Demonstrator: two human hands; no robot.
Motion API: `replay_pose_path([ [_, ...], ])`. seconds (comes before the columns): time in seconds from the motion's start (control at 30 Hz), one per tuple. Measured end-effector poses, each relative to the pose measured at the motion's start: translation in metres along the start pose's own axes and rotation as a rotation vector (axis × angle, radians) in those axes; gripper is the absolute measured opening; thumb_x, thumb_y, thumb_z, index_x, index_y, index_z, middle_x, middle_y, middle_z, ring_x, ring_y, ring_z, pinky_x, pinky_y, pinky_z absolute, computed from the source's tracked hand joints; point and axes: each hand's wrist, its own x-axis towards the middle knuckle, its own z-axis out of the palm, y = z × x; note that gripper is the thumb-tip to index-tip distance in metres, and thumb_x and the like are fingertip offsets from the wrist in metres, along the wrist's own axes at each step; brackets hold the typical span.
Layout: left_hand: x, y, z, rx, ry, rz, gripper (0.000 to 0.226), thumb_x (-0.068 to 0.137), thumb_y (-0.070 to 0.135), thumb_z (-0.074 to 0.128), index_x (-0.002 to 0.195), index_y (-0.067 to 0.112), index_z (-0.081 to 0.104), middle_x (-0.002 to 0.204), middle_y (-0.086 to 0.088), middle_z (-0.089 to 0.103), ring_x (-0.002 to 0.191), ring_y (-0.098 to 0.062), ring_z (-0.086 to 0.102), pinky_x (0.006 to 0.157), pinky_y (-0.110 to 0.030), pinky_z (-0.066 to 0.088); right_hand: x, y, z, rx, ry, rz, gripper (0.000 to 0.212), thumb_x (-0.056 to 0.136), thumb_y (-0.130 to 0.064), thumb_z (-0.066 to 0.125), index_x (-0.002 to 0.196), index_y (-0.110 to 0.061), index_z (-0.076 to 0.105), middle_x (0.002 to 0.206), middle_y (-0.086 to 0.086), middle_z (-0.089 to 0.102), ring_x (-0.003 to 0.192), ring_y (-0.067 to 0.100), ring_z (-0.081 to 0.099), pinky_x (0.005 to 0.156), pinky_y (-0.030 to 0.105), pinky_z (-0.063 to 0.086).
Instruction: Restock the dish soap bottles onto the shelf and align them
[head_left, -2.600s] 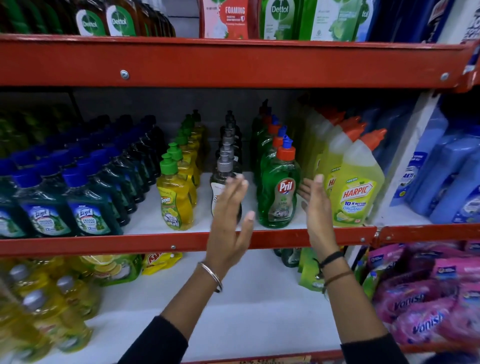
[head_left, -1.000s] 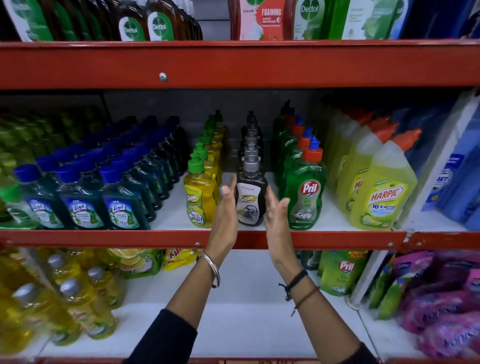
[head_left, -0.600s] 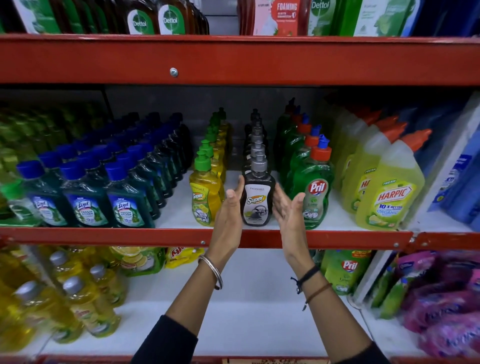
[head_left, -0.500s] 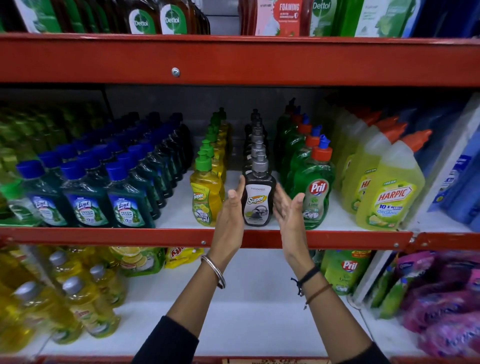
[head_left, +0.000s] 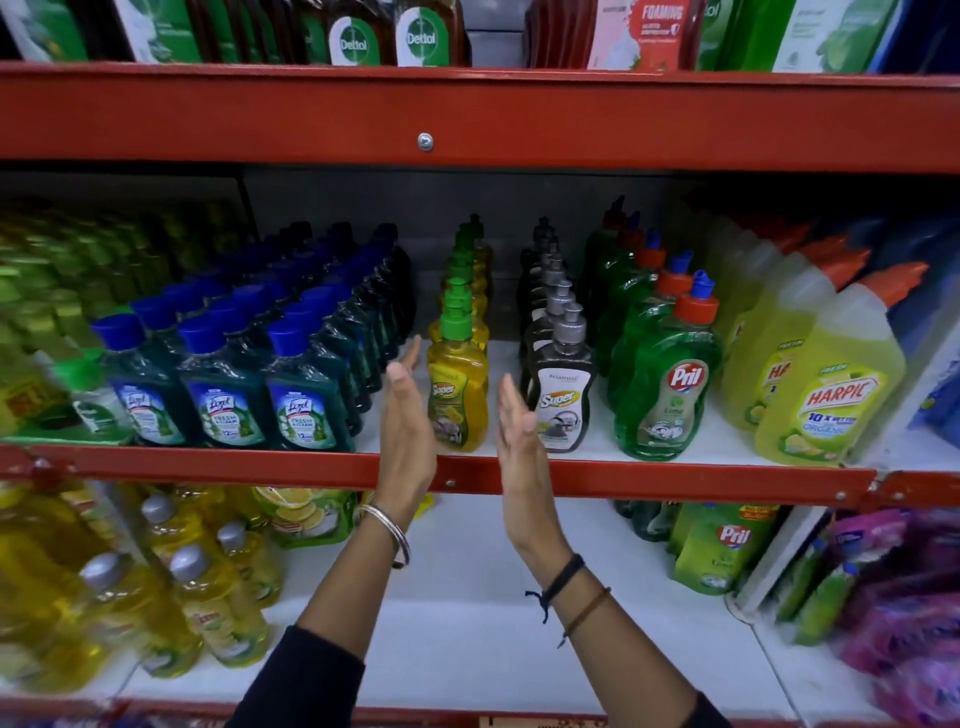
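The grey pump row has been left; the yellow Super bottle (head_left: 457, 400), at the shelf (head_left: 675, 480) front, is now flanked by left hand (head_left: 408, 421) and right hand (head_left: 517, 431), fingers flat, open, gripping nothing. Straightening of this row is judged next.

A white shelf (head_left: 691, 441) with a red front edge is filled with rows of bottles. A yellow bottle (head_left: 457, 395) is stood at the front. Blue-capped bottles (head_left: 228, 395) are lined up left of it, and grey bottles (head_left: 563, 400), green bottles (head_left: 665, 395) and Harpic bottles (head_left: 831, 395) right of it.
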Motion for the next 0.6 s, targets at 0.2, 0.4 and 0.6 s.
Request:
replay_pose_path([
  [0.2, -0.001, 0.005, -0.021, 0.014, -0.155, -0.057, 0.079, 0.075, 0.083, 0.002, 0.137, 0.05, 0.038, 0.135, 0.011, 0.05, 0.122, -0.007, 0.048, 0.104, -0.031, 0.036, 0.014, 0.01, 0.023, 0.027, 0.068, 0.051, 0.103, 0.063, -0.094, 0.028, 0.145, -0.032, 0.032, 0.155, -0.009, 0.033, 0.14, 0.0, 0.03, 0.12, 0.033, 0.021],
  [0.4, -0.003, 0.002, -0.032, 0.006, -0.172, -0.021, 0.088, 0.052, 0.104, 0.005, 0.122, 0.064, 0.042, 0.14, 0.008, 0.052, 0.126, -0.011, 0.051, 0.105, -0.035, 0.038, 0.027, -0.002, 0.014, 0.06, 0.069, 0.115, 0.123, 0.046, -0.101, 0.029, 0.14, -0.022, 0.042, 0.141, -0.01, 0.044, 0.134, 0.007, 0.039, 0.105, 0.02, 0.029],
  [0.6, 0.0, -0.001, -0.035, -0.004, -0.204, -0.045, 0.088, 0.052, 0.104, 0.007, 0.122, 0.065, 0.041, 0.143, 0.003, 0.051, 0.123, -0.012, 0.05, 0.106, -0.039, 0.039, 0.025, -0.006, 0.015, 0.034, 0.084, 0.119, 0.12, 0.049, -0.1, 0.026, 0.138, -0.022, 0.044, 0.135, -0.013, 0.047, 0.13, 0.006, 0.043, 0.096, 0.012, 0.033],
])
